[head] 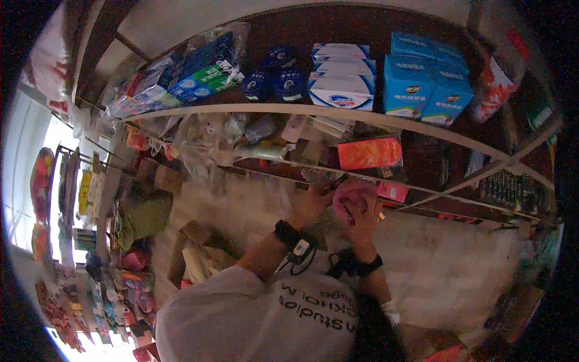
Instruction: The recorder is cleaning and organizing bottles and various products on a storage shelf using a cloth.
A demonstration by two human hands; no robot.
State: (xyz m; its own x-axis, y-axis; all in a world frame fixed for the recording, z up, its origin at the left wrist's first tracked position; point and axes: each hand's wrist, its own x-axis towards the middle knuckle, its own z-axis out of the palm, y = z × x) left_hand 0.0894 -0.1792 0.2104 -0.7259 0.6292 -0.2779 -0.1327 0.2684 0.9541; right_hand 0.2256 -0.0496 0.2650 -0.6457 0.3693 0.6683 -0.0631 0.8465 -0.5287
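Note:
A round pink item [353, 199], perhaps a plastic container, is in front of the shelf rack. My right hand [364, 217] has its fingers on the near and right side of this item. My left hand [319, 199] is at its left, fingers towards the rack's lower shelf; blur hides whether it touches the pink item. Both wrists wear black bands. Right beside the pink item lies a small pink-red box [392, 192]. An orange-red packet [370, 154] lies on the shelf above it.
The upper shelf [280, 108] holds white soap boxes [341, 88], blue boxes [409, 86], dark blue containers [288, 83] and wrapped toothpaste-like boxes [203, 83]. An open cardboard box [176, 262] stands on the floor at the left. Crossed metal braces [470, 176] span the rack's right side.

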